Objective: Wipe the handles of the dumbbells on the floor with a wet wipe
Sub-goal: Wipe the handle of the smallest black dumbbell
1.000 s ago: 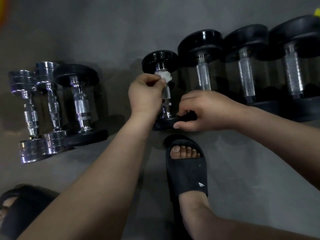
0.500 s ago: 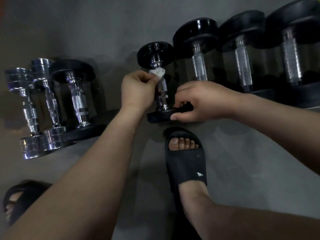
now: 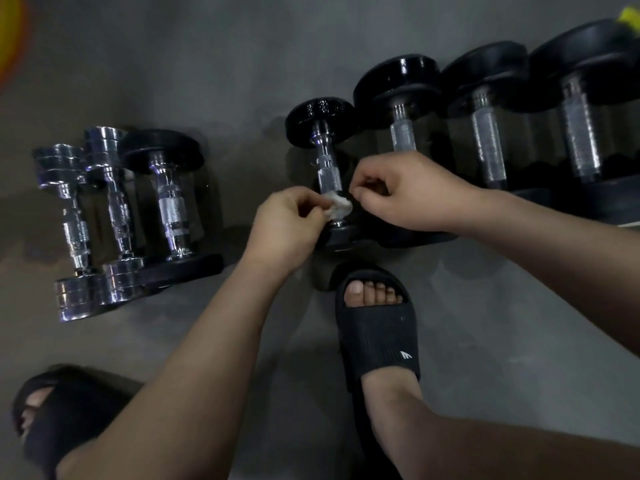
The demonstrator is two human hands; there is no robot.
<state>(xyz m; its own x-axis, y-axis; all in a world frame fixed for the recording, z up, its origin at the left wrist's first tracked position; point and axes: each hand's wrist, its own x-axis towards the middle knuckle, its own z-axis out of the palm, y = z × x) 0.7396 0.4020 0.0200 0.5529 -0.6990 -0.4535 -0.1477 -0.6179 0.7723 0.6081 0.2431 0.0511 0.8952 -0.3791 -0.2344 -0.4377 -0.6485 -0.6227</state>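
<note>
**Wipe at near end of handle**

The left hand (image 3: 287, 223) pinches a crumpled white wet wipe (image 3: 338, 207) onto the knurled chrome handle (image 3: 329, 171) of a small black-plated dumbbell (image 3: 320, 117) on the grey floor (image 3: 242, 81), likely scrubbing that end. The right hand (image 3: 398, 194) is curled just beside the wipe; unclear if it holds it.
</note>
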